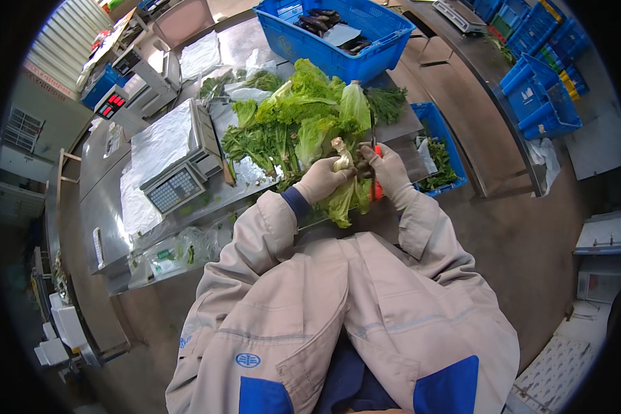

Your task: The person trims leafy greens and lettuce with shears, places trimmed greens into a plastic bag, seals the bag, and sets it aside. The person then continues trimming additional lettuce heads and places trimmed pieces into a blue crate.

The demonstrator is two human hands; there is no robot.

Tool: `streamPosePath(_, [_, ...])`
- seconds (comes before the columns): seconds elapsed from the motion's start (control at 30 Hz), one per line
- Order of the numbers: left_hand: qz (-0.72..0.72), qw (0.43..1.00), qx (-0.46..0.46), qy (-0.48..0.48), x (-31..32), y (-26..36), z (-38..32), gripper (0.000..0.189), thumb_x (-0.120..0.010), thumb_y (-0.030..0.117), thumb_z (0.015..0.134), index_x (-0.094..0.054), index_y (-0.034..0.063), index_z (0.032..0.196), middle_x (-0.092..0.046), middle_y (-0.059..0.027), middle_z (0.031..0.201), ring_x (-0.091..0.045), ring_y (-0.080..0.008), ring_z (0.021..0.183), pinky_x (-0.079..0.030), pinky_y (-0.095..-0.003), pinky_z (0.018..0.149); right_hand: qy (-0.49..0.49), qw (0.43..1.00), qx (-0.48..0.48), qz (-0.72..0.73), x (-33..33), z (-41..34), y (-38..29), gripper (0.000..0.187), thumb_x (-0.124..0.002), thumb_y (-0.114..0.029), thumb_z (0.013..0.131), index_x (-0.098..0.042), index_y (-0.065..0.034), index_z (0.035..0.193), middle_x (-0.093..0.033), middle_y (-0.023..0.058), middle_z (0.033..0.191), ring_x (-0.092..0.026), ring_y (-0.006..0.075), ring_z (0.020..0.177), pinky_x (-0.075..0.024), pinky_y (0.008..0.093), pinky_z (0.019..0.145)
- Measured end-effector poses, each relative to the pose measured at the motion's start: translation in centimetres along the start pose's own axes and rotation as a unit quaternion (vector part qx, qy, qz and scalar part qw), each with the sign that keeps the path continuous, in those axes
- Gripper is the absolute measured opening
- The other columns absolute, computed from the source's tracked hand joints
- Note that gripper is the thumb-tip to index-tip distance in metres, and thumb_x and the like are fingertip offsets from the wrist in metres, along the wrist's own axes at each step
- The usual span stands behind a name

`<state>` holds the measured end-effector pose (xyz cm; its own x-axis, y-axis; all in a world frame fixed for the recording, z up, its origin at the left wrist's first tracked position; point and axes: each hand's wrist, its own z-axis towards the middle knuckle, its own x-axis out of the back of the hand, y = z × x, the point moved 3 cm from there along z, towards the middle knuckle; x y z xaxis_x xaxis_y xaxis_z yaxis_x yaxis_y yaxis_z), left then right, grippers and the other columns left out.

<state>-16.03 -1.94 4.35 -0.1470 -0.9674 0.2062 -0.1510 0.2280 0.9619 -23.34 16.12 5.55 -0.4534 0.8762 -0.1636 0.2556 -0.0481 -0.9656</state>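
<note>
My gloved left hand (318, 180) grips a head of leafy lettuce (340, 204) with its pale cut stem end pointing up and its leaves hanging toward me. Just to the right, my gloved right hand (392, 169) is closed around an orange-handled cutting tool (376, 192). Its thin dark blade points away from me; whether it is a knife or scissors is unclear. The right fingertips are close to the lettuce, and contact cannot be made out. Beyond both hands lies a pile of green lettuce (310, 95), with bunches of stemmed greens (261, 147) to its left.
A weighing scale (173, 189) stands left on the metal table (101, 176), a second scale (147, 83) behind it. A blue crate (336, 62) of eggplants sits at the back. Another blue crate (458, 165) with greens stands lower right. Plastic bags (173, 253) lie along the near-left edge.
</note>
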Motion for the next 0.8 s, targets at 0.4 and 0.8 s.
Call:
streamPosePath(0.4, [0.353,0.928,0.12,0.014,-0.2,2.1,-1.1,0.04,-0.076,0.041,0.085,-0.078,0.0193,0.119,-0.078,-0.0131,0.1,-0.074,-0.0326,0.1,-0.058,-0.0414,0.089,-0.204,0.835,0.139,-0.492,2.1,-1.5,-0.3,0.043,-0.061,-0.05,0.102,-0.063,-0.007,0.101,-0.071,0.0191,0.095,-0.067,0.0429,0.095,-0.0528,0.0509,0.079])
streamPosePath(0.8, [0.345,0.935,0.03,0.071,-0.8,2.0,0.5,0.035,-0.08,0.036,0.081,-0.08,0.0151,0.109,-0.076,-0.0155,0.103,-0.072,-0.0364,0.098,-0.056,-0.0465,0.088,-0.185,0.799,0.039,-0.571,5.9,-0.2,0.6,0.043,-0.057,-0.049,0.104,-0.064,-0.0069,0.101,-0.073,0.0203,0.099,-0.068,0.0425,0.1,-0.0531,0.052,0.082])
